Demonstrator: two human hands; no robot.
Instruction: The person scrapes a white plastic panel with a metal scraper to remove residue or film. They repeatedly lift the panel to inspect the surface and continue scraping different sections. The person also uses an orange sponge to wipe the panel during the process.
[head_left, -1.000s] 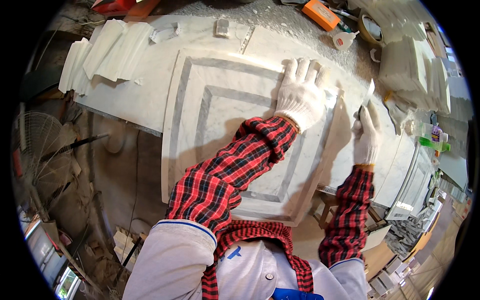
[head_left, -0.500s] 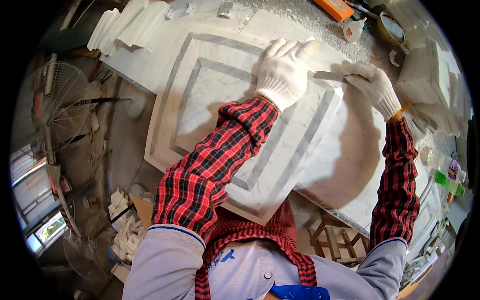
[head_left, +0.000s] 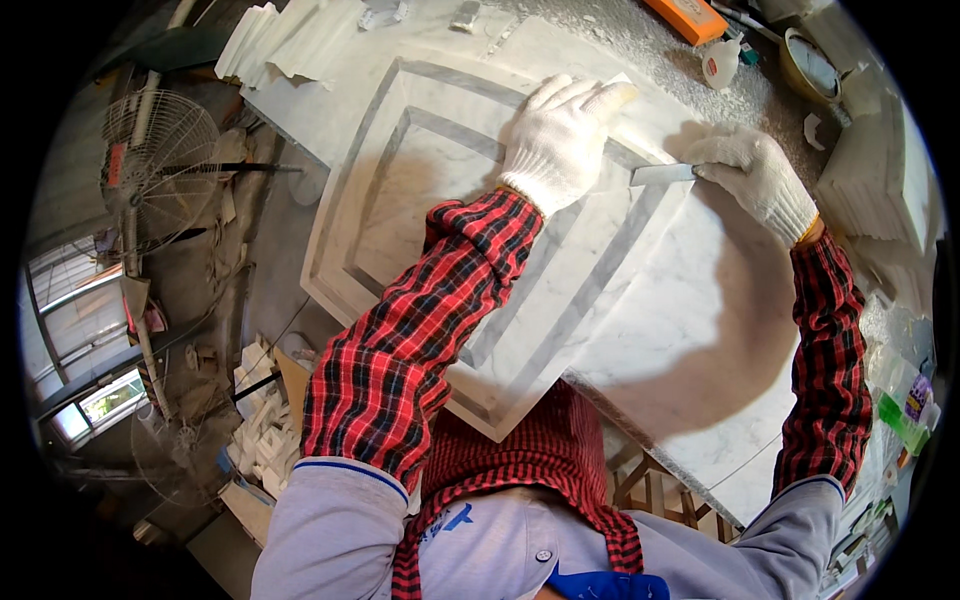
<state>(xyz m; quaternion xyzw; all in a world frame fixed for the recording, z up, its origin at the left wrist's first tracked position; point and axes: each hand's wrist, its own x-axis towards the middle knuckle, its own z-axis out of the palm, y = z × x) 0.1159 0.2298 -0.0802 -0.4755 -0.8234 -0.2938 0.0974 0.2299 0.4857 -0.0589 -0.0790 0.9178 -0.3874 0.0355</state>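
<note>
A white and grey marble panel with inlaid darker bands lies tilted across the marble worktop. My left hand, in a white knitted glove, lies on the panel's far side with its fingers stretched out over the edge. Gloved the same way, my right hand is closed around one end of a flat metal blade. The blade's free end reaches over the panel's right corner; whether it touches the stone I cannot tell. Its gripped end is hidden in the glove.
White stone strips are stacked at the far left, and pale slabs at the right. An orange box, a white squeeze bottle and a bowl stand at the back. A fan is on the left.
The blade has turned so its flat face shows, and it now lies over the panel's corner. My right hand has shifted slightly nearer. My left hand stays on the panel; the whole view has turned slightly.
</note>
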